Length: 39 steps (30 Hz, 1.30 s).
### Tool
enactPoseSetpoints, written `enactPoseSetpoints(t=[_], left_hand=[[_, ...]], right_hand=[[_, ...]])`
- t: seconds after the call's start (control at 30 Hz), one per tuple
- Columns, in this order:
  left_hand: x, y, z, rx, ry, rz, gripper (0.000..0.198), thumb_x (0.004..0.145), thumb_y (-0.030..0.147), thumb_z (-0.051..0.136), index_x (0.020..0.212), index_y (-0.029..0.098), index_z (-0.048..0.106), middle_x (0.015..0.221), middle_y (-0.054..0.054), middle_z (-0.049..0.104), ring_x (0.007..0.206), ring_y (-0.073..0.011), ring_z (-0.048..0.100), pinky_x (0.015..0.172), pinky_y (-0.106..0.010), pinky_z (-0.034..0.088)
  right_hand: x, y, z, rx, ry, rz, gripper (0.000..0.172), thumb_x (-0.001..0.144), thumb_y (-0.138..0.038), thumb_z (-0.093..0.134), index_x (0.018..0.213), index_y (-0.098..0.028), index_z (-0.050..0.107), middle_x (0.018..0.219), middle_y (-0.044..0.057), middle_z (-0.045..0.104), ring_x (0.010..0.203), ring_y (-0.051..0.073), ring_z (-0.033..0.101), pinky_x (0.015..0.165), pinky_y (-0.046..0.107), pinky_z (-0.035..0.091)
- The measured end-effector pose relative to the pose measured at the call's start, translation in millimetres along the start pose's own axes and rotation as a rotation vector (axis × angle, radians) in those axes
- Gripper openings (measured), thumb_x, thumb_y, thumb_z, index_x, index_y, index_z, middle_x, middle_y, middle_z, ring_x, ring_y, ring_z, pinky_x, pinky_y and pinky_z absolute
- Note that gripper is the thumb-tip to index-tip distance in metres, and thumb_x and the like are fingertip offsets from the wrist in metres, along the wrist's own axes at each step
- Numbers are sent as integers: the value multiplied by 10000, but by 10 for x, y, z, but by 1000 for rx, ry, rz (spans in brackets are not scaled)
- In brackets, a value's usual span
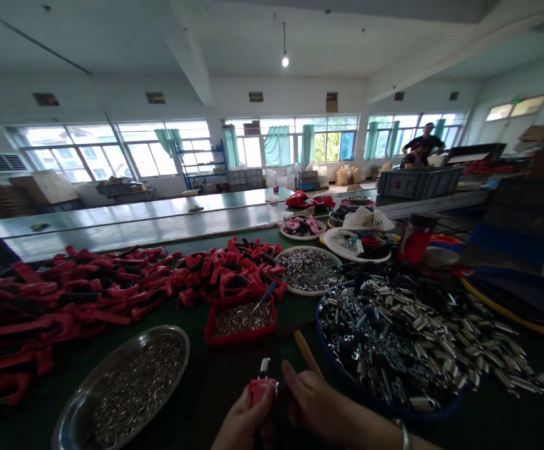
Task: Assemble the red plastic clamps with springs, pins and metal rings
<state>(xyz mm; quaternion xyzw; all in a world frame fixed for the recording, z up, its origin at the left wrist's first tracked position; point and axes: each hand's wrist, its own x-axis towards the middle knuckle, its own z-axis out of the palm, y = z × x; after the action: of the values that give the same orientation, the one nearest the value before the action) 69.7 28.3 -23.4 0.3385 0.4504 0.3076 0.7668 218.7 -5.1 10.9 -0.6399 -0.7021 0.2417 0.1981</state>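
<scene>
Red part [258, 392] stands upright in our left hand [242, 426], the fingers closed narrow around it, with a steel fitting [265, 369] at its top. Our right hand [316, 406] sits just beside it, curled narrow toward the part's dark end; we cannot tell whether it grips anything. A wooden handle [307, 353] rises toward 12 o'clock from those fingers, but we cannot tell if that hand holds it.

From our hands, a steel tray [171, 334] of small rings [133, 394] lies at 10 o'clock, and a heap of red-and-black parts [75, 300] lies beyond it. A red tray [241, 337] of pins [243, 319] sits at 12 o'clock, a white plate [300, 290] of rings at 1 o'clock. A blue basin [346, 387] of metal sleeves and bolts [393, 337] lies at 2 o'clock. Past the table runs a belt [135, 225]. A person [421, 140] stands far off at 1 o'clock, by the windows.
</scene>
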Motion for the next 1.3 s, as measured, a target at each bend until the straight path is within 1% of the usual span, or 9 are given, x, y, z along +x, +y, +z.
enactPoseSetpoints(t=[0.13,0.27,0.43,0.63,0.7,0.8,0.9,1.13,1.3], left_hand=[[55,-20,-41,-4,-6,16,615,481,595,743,865,146,572,397,71,459,365,-72,430,407,-179,321],[77,-45,-53,-40,5,68,573,457,541,784,807,132,588,438,54,493,415,-70,472,457,-179,360],[47,-45,-70,29,-43,4,595,531,607,706,878,149,553,372,80,444,304,-66,374,362,-183,262],[-48,-9,-18,367,-39,236,547,475,499,779,819,156,526,570,13,601,517,-115,524,514,-217,407],[-126,79,-17,505,-70,315,480,475,428,789,765,148,529,669,-18,625,621,-145,545,581,-239,427],[-250,276,-50,776,-71,331,412,513,342,757,804,134,552,789,-37,623,737,-166,532,660,-250,433],[-279,466,-117,1037,-139,290,596,479,327,763,1005,149,547,960,-45,605,852,-188,528,742,-258,434],[15,627,-356,1596,-25,448,720,525,389,718,1202,235,524,1240,-93,502,1078,-275,493,931,-357,358],[46,771,-507,1677,-75,397,990,410,514,770,1308,290,418,1419,-108,333,1282,-362,268,1020,-446,245]], right_hand=[[26,22,56,-174,194,-155,561,882,-565,205,906,-168,601,895,120,665,829,260,618,657,326,442],[54,34,79,45,25,-33,687,934,-435,2,741,-183,611,644,58,649,616,162,623,581,257,436],[-3,7,115,-49,191,-157,620,839,-633,205,944,-155,586,939,143,641,882,281,578,738,383,426],[-6,-80,183,493,-357,227,732,852,-562,-107,562,-191,453,475,2,439,393,113,410,419,239,358],[-20,-63,83,360,-246,146,695,870,-586,19,628,-173,522,573,39,530,509,145,506,519,267,414],[-13,5,-113,95,35,-135,453,859,-510,362,1036,-146,563,1035,129,592,963,249,533,829,362,398],[60,54,-166,-31,27,-436,402,855,-341,463,1240,-226,444,1192,75,544,1072,204,490,902,319,367],[297,-57,174,-285,95,-135,184,845,-229,471,952,-175,610,994,80,619,954,229,548,820,342,428],[148,11,49,-271,131,-150,244,793,-283,542,1010,-197,613,1094,89,598,984,250,553,823,344,444]])
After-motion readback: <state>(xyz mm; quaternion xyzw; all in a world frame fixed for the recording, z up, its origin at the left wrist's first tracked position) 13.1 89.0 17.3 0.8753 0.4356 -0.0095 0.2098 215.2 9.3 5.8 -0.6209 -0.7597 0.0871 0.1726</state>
